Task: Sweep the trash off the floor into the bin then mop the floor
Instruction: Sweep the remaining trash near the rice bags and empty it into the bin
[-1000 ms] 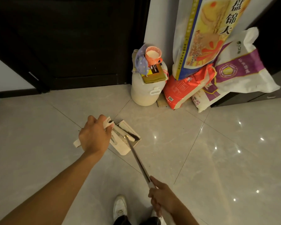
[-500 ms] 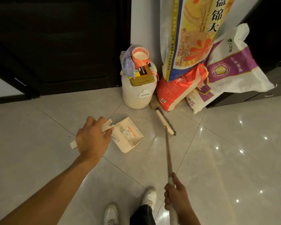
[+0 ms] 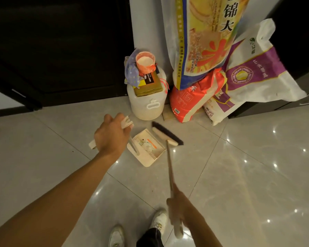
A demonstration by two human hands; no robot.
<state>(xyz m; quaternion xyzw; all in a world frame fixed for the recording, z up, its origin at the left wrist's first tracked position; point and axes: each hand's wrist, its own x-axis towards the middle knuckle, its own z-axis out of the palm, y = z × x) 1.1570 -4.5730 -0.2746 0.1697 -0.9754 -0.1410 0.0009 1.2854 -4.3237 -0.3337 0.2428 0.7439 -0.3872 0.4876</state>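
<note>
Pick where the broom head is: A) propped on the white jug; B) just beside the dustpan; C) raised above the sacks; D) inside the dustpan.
B: the broom head lies along the dustpan's far edge, short of the white jug.

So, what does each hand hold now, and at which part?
The left hand grips the dustpan by the top of its long handle; the right hand grips the broom near the upper end of its stick.
</note>
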